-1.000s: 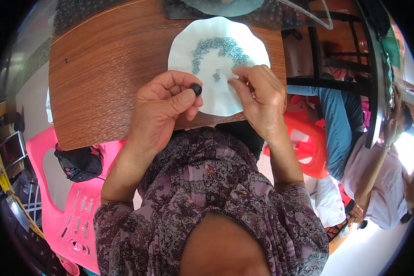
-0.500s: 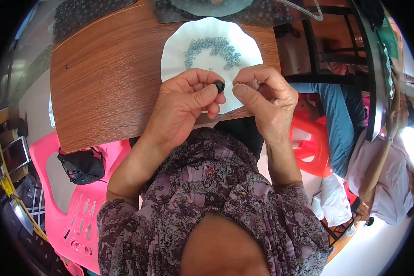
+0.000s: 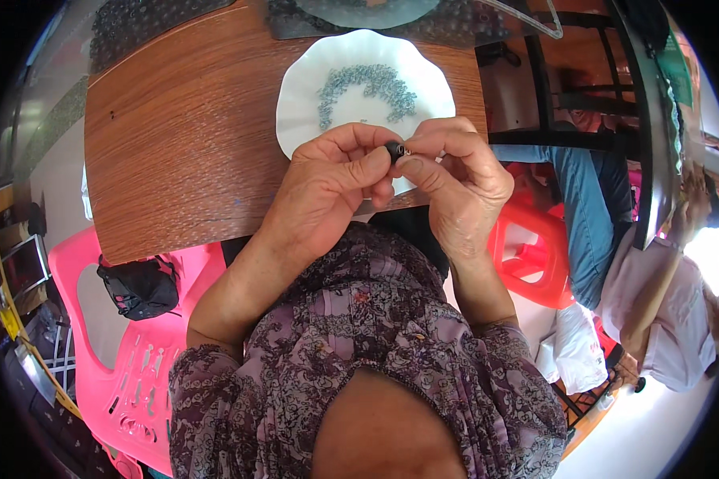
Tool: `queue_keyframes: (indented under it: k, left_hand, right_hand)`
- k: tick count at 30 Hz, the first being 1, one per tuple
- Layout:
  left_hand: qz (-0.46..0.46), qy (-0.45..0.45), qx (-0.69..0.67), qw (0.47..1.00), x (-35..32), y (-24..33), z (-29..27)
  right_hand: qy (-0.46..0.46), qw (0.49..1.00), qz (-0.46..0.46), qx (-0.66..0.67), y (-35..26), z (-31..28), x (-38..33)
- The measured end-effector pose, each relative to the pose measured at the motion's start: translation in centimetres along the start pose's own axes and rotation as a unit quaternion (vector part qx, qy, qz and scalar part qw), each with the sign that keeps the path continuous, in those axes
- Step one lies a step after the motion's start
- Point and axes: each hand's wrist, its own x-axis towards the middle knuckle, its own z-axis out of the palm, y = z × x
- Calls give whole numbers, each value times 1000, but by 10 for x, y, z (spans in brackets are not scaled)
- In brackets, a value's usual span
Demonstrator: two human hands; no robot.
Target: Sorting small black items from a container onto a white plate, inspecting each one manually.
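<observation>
Pinching a small black bead-like piece (image 3: 393,149), the left hand (image 3: 327,188) had thumb and forefinger pressed together on it, the other fingers curled in behind. Right hand (image 3: 455,180) met it tip to tip: its thumb and forefinger were closed on a tiny pale metal bit (image 3: 406,150) touching the black piece on its right side. Fingertips of both hands were nearly in contact.

Progress, as a judgement: the two parts were held against each other, so the joining looked under way, not finished; whether the metal bit was already seated in the black piece could not be told, too small and half hidden by the fingers. Many more small grey pieces (image 3: 367,84) lay just beyond the fingertips in a loose ring on the white scalloped plate (image 3: 303,96), so most of the pile seemed still to be worked. No finished pieces could be made out.

Orientation: the pinched pair's long axis ran left to right between the two hands, the black end toward the left fingers, the metal end toward the right fingers. Exact tilt could not be told.

Outward from the hands: plate on a brown wooden table (image 3: 176,152); pink plastic chair (image 3: 136,351) with a black bag (image 3: 140,287) beyond the left elbow, red stool (image 3: 535,255) past the right wrist.
</observation>
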Motion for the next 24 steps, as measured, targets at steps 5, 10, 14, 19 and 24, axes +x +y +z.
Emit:
queue_keyframes:
  k: [5, 10, 14, 19, 24]
  left_hand:
    - [3, 5, -15, 1000, 1, -2, 1]
    - [-8, 19, -30, 999, 0, 1, 6]
    - [-18, 29, -25, 999, 1, 5, 12]
    - [9, 28, -17, 999, 3, 9, 16]
    - [16, -5, -45, 999, 9, 12, 11]
  right_hand:
    - [8, 998, -1, -59, -7, 3, 1]
    - [-23, 924, -179, -337, -13, 4, -1]
    - [-28, 894, -203, -398, -22, 10, 1]
    - [-40, 897, -181, -402, -29, 11, 5]
    - [-46, 934, -140, -326, -30, 4, 21]
